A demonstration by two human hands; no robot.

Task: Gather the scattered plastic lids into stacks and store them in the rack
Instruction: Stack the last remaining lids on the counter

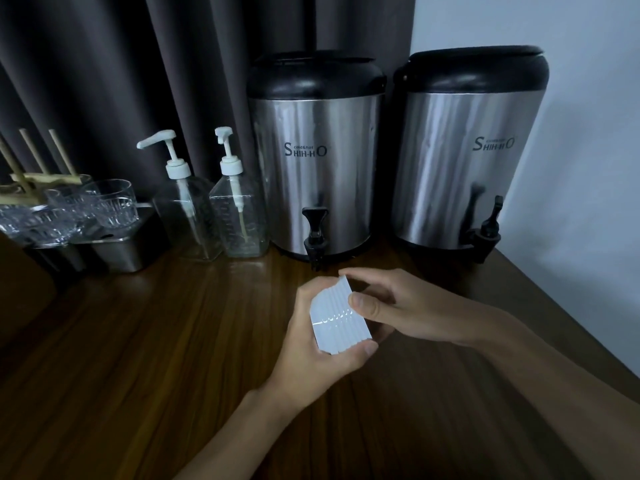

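The stack of lids (334,317) is white plastic, with its edges nested close together and fanned slightly at the upper end. It lies on its side between my two hands, over the wooden table (138,341), just in front of the tap (314,233) of the nearer drink dispenser.

1. My left hand (311,362) grasps the stack from below and from the left. The thumb curls up against the lower right corner, and the fingers wrap behind the stack, out of sight.
2. My right hand (398,306) grasps the stack from the right. The thumb presses on the right face, and the fingers arch over the upper edge.
3. I cannot tell whether the stack touches the table surface.

Behind the hands, two steel dispensers with black lids stand side by side on the table. The left dispenser (315,161) is directly behind the stack, and the right dispenser (464,157) is by the pale wall (571,98). Each has a black tap at its base.

Left of the dispensers stand two clear pump bottles (187,216) with white pumps. Further left, clear glasses (110,202) sit on a metal container (121,251), with wooden pegs (31,157) rising above them. A dark curtain (138,64) hangs behind.
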